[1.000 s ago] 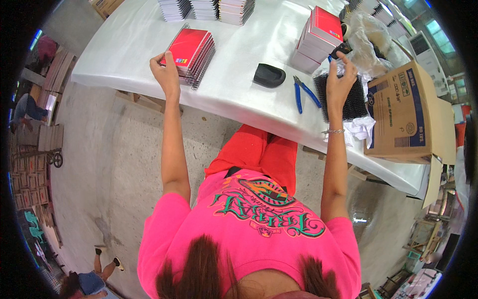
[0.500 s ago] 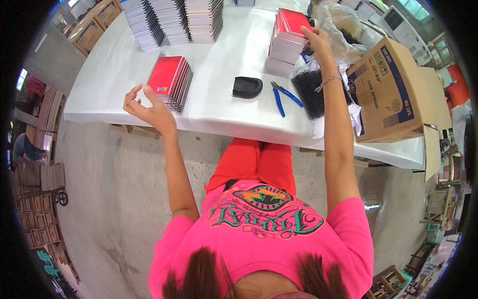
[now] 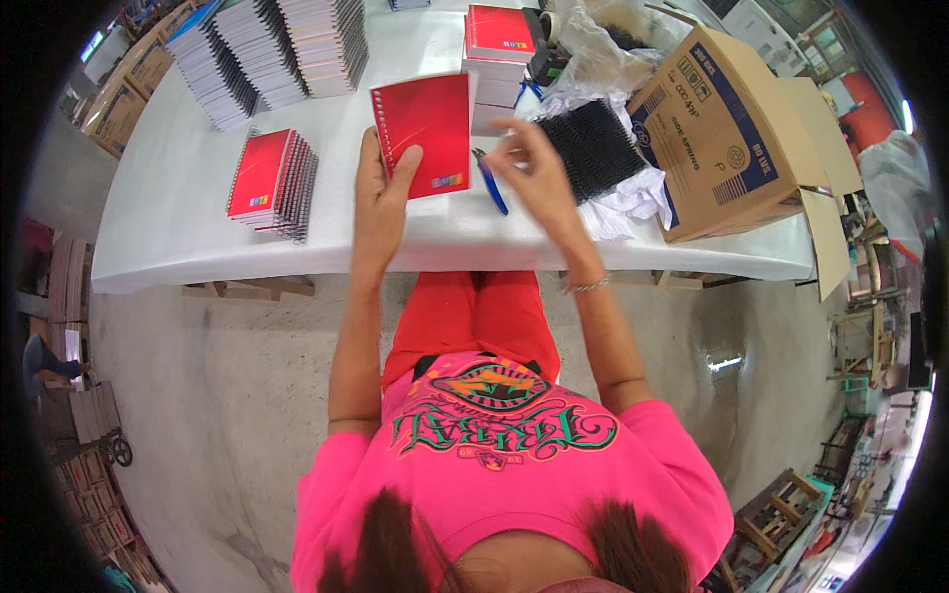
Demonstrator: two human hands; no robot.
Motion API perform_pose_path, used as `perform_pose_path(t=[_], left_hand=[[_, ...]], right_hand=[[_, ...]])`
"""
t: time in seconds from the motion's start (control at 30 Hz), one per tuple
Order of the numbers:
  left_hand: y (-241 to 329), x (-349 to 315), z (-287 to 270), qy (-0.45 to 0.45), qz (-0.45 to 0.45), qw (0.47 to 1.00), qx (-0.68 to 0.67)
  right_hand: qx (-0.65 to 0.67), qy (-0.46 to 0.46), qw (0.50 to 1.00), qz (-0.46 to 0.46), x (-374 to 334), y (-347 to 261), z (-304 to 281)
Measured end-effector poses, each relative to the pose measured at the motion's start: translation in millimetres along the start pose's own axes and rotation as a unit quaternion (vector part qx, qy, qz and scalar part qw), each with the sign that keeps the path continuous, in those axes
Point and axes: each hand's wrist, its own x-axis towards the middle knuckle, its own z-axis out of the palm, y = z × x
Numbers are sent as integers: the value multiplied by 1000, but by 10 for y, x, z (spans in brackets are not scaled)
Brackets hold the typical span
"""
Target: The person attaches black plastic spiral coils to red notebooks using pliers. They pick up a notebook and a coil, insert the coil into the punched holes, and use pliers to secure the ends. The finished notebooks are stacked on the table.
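My left hand [image 3: 383,203] is closed on a red-covered notebook [image 3: 425,133], its thumb across the front. A row of punched holes runs down the notebook's left edge, with no coil in it. To the right, my right hand [image 3: 539,168] is slightly blurred, fingers bent and apart, with nothing visible in them. It hovers over the blue-handled pliers [image 3: 492,190], beside a mass of black spiral coils [image 3: 591,148] on white wrapping. Behind the held notebook stands a stack of red-covered notebooks [image 3: 499,35]. At the left lies a smaller stack of coil-bound red notebooks [image 3: 265,183].
Tall stacks of spiral-bound books [image 3: 262,54] stand at the table's far left. An opened cardboard box [image 3: 727,138] sits on the right, with a clear plastic bag [image 3: 608,59] behind it. The white table's [image 3: 326,252] front edge is close to my body.
My left hand has moved right and now holds a red notebook from the tall stack. The right hand has left that stack and come nearer, beside the coils. The view has shifted.
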Motion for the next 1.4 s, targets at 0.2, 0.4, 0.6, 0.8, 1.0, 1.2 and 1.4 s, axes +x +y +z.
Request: perform_pose_path(t=[0.2,0.4,0.6,0.8,1.0,1.2,1.4], left_hand=[[82,-151,-269,-149,65,851,499],[-434,-446,-166,-103,83,794,594],[-569,-434,87,22,80,844,530],[-723,-417,169,89,90,826,549],[-702,-430,161,80,85,839,532],[-740,-410,200,101,105,832,535],[-713,-415,239,89,104,829,543]], right_hand=[[-608,250,750,73,-65,1156,-1704],[-594,163,783,84,-79,1380,-1871],[-542,141,812,163,8,1331,-1983],[-471,181,850,151,25,1253,-1973],[-441,232,859,115,-2,1098,-1955],[-405,273,870,66,10,924,-1834],[-237,307,921,37,-50,957,-1924]])
